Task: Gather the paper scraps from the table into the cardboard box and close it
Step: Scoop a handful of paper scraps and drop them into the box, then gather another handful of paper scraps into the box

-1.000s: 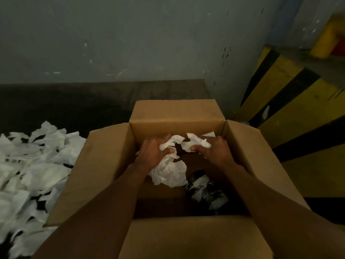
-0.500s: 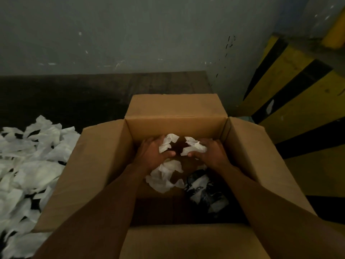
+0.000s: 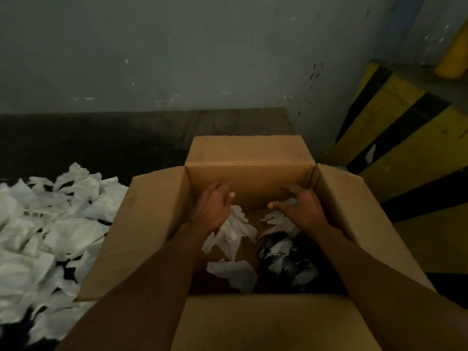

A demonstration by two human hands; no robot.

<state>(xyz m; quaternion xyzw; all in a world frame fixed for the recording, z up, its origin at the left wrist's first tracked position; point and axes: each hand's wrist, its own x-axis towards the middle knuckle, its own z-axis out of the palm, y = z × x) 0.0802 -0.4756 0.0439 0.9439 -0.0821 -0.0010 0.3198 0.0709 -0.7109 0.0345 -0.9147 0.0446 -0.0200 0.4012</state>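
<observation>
While both arms reach into the open brown cardboard box [image 3: 152, 224], a few thin white paper scraps [image 3: 233, 231] lie on its floor beside a dark crumpled lump [image 3: 286, 257], and past them the left hand [image 3: 215, 206] and right hand [image 3: 304, 210] hang with fingers spread, pinching nothing. Such paper looks light, soft and easy to rip, so the big white pile of scraps [image 3: 50, 224] left of the box is best scooped from below. Farther back are the dark wooden table [image 3: 126, 138], a grey wall [image 3: 202, 59] and yellow-and-black stripes [image 3: 405, 148].

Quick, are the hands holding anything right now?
Left hand: open, holding nothing, paper scraps below it.
Right hand: open, fingers loosely spread, holding nothing.
</observation>
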